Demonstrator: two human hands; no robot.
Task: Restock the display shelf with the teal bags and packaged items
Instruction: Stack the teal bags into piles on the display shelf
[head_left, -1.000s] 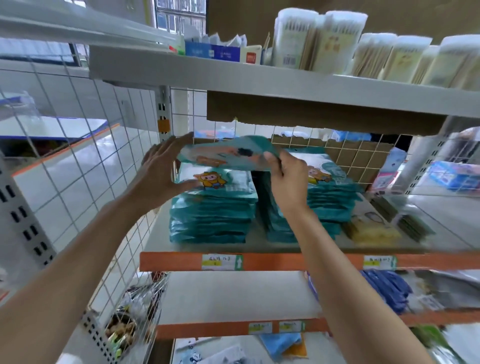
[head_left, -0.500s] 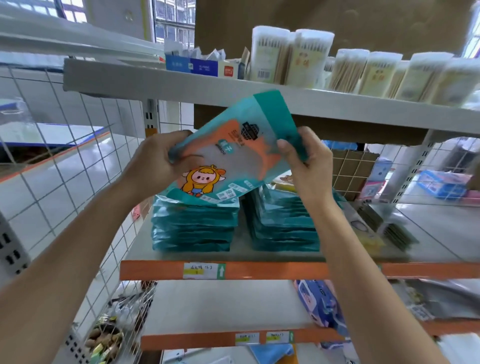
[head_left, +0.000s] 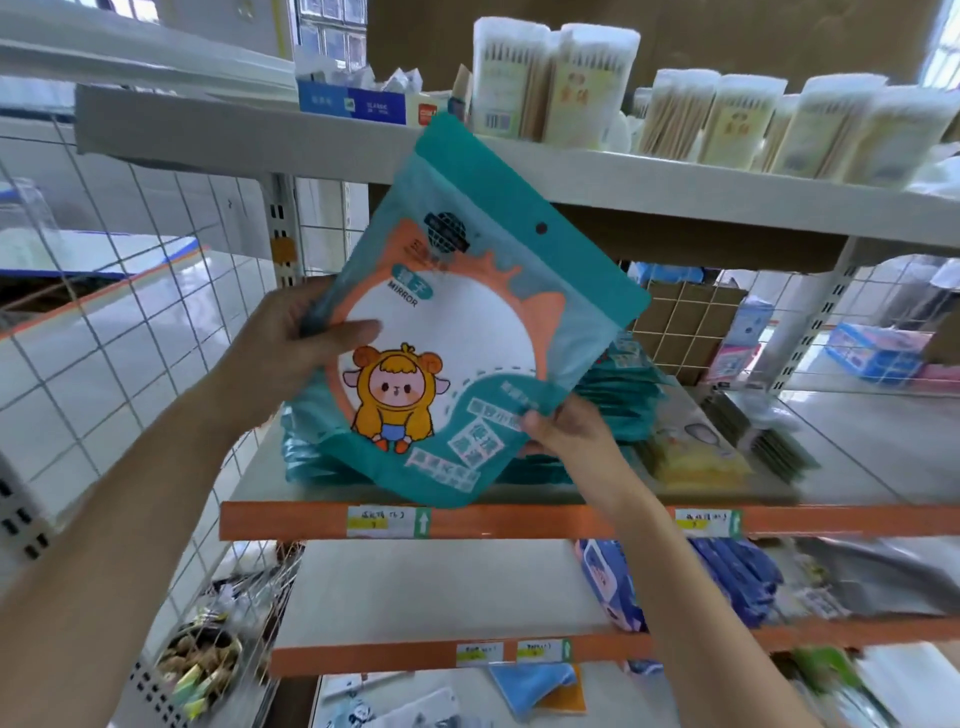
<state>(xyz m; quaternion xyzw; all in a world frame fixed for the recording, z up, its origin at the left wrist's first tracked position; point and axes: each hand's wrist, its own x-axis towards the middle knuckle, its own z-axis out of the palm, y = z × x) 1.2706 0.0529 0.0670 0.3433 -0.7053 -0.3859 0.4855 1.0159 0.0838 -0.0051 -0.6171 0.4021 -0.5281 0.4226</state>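
I hold one teal bag (head_left: 457, 332) upright and tilted in front of the shelf; it has an orange ring, a cartoon figure and the word MIRROR. My left hand (head_left: 291, 358) grips its left edge, thumb across the front. My right hand (head_left: 566, 431) pinches its lower right corner. Behind the bag, two stacks of teal bags (head_left: 618, 384) lie flat on the middle shelf (head_left: 519, 519), mostly hidden by the held bag.
Yellow packets (head_left: 691, 452) and dark flat packs (head_left: 769, 436) lie right of the stacks. Cotton-swab packs (head_left: 571, 83) line the upper shelf close above. A wire grid panel (head_left: 130, 291) closes the left side. Blue packages (head_left: 727, 577) sit on the lower shelf.
The bag came up off the left stack, went from lying flat to standing upright facing me, and drew closer. My right hand slid from its top edge to the lower right corner.
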